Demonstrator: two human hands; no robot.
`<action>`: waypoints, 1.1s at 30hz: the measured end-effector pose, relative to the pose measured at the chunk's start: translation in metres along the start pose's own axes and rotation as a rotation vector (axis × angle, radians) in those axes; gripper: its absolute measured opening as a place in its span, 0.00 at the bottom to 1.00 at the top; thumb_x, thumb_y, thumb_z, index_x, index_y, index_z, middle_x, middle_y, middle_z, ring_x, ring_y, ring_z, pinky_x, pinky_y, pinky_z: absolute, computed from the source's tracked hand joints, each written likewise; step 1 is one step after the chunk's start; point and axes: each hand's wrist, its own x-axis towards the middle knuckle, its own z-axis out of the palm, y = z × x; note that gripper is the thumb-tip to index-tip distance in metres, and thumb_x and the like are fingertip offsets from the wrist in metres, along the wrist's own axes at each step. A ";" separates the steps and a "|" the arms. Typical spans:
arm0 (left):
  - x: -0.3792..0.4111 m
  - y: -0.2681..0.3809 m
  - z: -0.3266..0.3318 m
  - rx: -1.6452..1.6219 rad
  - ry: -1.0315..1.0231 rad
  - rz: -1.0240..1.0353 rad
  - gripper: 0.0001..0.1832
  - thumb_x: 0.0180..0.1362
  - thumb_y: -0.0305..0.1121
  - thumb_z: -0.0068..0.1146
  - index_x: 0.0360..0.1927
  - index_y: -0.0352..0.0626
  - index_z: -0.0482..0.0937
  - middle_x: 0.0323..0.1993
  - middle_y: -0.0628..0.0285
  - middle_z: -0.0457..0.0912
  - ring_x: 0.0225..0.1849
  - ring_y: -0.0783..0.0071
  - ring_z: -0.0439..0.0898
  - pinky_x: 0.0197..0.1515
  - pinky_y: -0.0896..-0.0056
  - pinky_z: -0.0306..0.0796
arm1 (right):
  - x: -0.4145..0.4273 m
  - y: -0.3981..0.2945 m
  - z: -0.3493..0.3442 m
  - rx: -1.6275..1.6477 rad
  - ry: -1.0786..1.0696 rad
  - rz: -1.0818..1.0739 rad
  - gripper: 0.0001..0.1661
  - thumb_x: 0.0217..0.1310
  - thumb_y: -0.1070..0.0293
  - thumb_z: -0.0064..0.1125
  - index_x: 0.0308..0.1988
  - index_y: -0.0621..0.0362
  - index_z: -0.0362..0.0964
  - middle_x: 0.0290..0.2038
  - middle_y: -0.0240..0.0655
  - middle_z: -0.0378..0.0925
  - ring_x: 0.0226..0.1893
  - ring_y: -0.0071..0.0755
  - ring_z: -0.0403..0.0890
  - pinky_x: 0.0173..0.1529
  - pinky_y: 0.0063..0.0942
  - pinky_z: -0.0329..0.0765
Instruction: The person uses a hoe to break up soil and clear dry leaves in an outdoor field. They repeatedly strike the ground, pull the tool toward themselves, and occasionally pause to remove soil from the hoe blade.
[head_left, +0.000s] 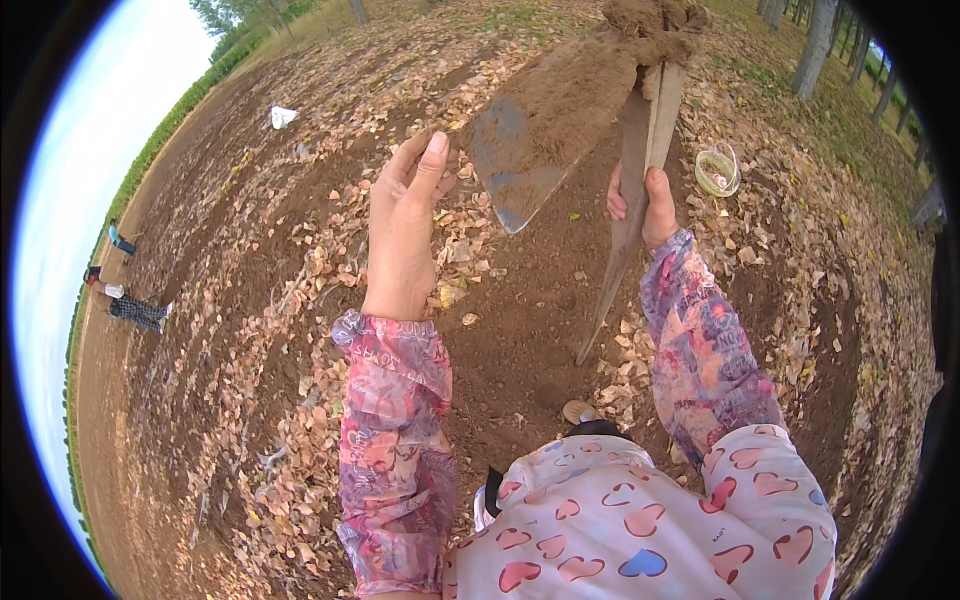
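My right hand (646, 204) is closed around the wooden handle (660, 124) of a hoe, just below its head. The hoe's broad metal blade (536, 139) points down and to the left, its upper part coated in brown soil with bare grey metal near the tip. Clumped soil (652, 30) covers the joint of blade and handle. The handle's far end slants down towards the ground. Just left of the blade, my left hand (412, 202) is raised with its fingers curled and the thumb up; whether a fingertip touches the blade's edge I cannot tell.
Bare soil (510, 337) lies between strips of dry leaves (300, 427). A wire or plastic basket (718, 171) with small items stands to the right. A white bag (283, 117) lies further off at the left. Two people (135, 306) are far left, and trees (816, 49) stand upper right.
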 end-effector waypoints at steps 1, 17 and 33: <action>0.002 0.005 0.002 0.062 -0.047 -0.025 0.20 0.52 0.43 0.48 0.41 0.36 0.69 0.33 0.66 0.71 0.35 0.81 0.67 0.41 0.78 0.60 | 0.000 0.000 0.000 -0.017 -0.014 0.012 0.36 0.44 0.33 0.40 0.26 0.61 0.59 0.13 0.31 0.59 0.13 0.22 0.61 0.20 0.19 0.60; 0.019 -0.018 0.009 0.057 0.011 0.063 0.14 0.56 0.38 0.41 0.31 0.35 0.71 0.24 0.70 0.70 0.26 0.86 0.64 0.30 0.83 0.59 | -0.001 -0.002 0.003 -0.040 -0.059 0.022 0.37 0.42 0.31 0.39 0.27 0.61 0.58 0.13 0.31 0.59 0.13 0.22 0.60 0.19 0.19 0.60; 0.005 0.036 0.017 0.598 -0.398 0.290 0.51 0.31 0.58 0.59 0.54 0.31 0.54 0.54 0.45 0.55 0.57 0.59 0.55 0.58 0.65 0.49 | 0.003 0.000 0.006 -0.033 -0.044 0.000 0.33 0.46 0.37 0.43 0.23 0.61 0.60 0.12 0.32 0.62 0.12 0.21 0.63 0.17 0.19 0.62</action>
